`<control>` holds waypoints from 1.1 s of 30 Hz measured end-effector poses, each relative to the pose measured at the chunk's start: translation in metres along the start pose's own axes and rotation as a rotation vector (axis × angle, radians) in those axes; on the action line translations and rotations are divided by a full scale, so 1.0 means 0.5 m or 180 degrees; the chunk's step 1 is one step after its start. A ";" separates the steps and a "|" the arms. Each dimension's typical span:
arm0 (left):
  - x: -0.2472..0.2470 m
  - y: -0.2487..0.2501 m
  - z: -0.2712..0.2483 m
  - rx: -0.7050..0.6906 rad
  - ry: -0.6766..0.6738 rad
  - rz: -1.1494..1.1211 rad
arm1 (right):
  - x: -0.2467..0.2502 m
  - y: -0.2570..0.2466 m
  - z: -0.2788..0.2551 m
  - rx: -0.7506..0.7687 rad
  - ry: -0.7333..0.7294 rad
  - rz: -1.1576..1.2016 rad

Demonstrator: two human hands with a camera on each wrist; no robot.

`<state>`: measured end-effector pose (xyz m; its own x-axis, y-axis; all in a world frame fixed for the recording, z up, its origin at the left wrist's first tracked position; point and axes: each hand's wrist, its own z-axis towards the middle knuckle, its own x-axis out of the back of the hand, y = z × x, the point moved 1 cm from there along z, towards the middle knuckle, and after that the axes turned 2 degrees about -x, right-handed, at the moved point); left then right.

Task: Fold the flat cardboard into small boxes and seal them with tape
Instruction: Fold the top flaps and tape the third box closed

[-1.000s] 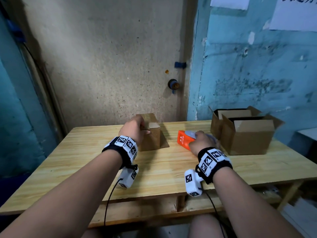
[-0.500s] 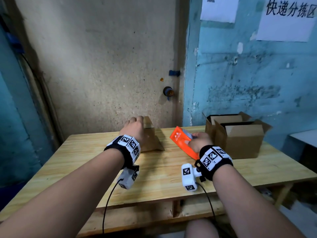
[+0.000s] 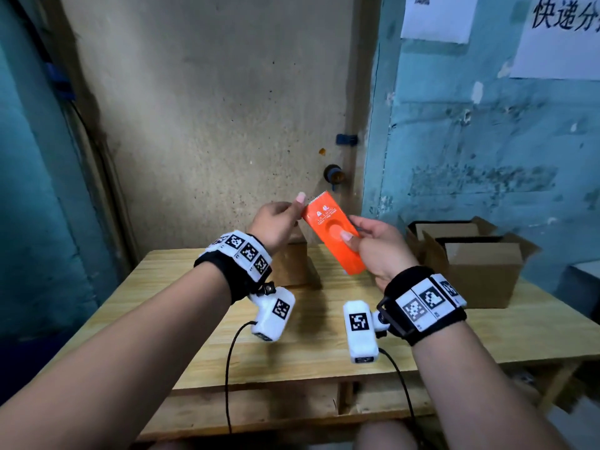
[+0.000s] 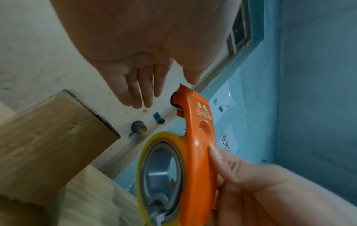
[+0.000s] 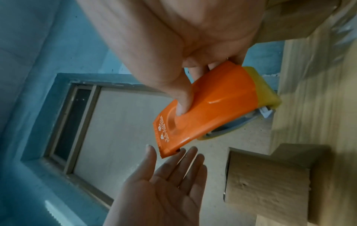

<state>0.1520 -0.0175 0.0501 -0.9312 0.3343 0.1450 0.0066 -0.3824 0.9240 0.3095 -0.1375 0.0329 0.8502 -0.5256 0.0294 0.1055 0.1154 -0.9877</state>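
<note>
1. While the right hand (image 3: 378, 246) gripped the orange tape dispenser (image 3: 334, 233) with its thumb pressed on the flat orange face and its fingers curled round the far side, the dispenser was held in the air above the wooden table (image 3: 311, 349).
2. Seen from the left wrist, a yellowish roll of tape (image 4: 152, 171) sat in the dispenser's lower end, with a grey hub inside it.
3. The left hand (image 3: 276, 224) was raised beside the dispenser's serrated top edge, fingers straight and held together; the thumb tip lay just at that edge, though whether it touched could not be told.
4. The left hand gripped nothing.
5. Behind the left hand, a small folded cardboard box (image 3: 293, 266) stood on the table, below and left of the dispenser, with one flap lying flat on the wood.
6. To the right of the dispenser, two larger open cardboard boxes (image 3: 480, 271) stood on the table with their flaps up, touching each other.
7. Behind the dispenser stood a speckled beige board, and to its right a blue wall (image 3: 487, 151) with white paper notices (image 3: 558, 37).
</note>
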 end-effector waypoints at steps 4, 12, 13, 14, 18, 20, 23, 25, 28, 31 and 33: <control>0.001 0.006 -0.020 0.0430 -0.0170 -0.0949 | -0.019 0.017 -0.013 -0.0006 -0.0301 -0.0026; 0.037 -0.005 -0.050 0.1196 -0.0260 -0.1376 | -0.038 0.033 -0.036 0.0270 -0.0568 -0.0326; 0.042 -0.007 -0.052 0.1254 -0.0328 -0.1380 | -0.038 0.034 -0.037 0.0305 -0.0616 -0.0327; 0.046 -0.009 -0.052 0.1278 -0.0370 -0.1377 | -0.038 0.034 -0.039 0.0344 -0.0679 -0.0303; 0.053 -0.014 -0.056 0.1219 -0.0268 -0.1266 | -0.042 0.044 -0.042 0.0392 -0.0854 -0.0192; 0.053 -0.015 -0.060 0.1198 -0.0220 -0.1174 | -0.043 0.049 -0.043 0.0365 -0.0871 -0.0160; 0.056 -0.016 -0.069 0.1314 -0.0407 -0.1096 | -0.046 0.056 -0.049 0.0508 -0.0774 -0.0324; 0.054 -0.018 -0.078 0.1407 -0.0630 -0.1076 | -0.047 0.061 -0.054 0.0760 -0.0654 -0.0633; 0.053 -0.013 -0.085 0.1371 -0.0703 -0.0763 | -0.049 0.067 -0.064 0.0899 -0.0552 -0.0839; 0.062 0.001 -0.080 0.1213 -0.0638 -0.0220 | -0.056 0.074 -0.068 0.0784 -0.0614 -0.0537; 0.072 0.005 -0.074 0.1158 -0.0602 -0.0123 | -0.061 0.076 -0.068 0.0802 -0.0706 -0.0529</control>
<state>0.1050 -0.0383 0.0447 -0.8502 0.5078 0.1391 0.1329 -0.0485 0.9899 0.2701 -0.1457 -0.0105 0.8990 -0.3623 0.2461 0.3516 0.2621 -0.8987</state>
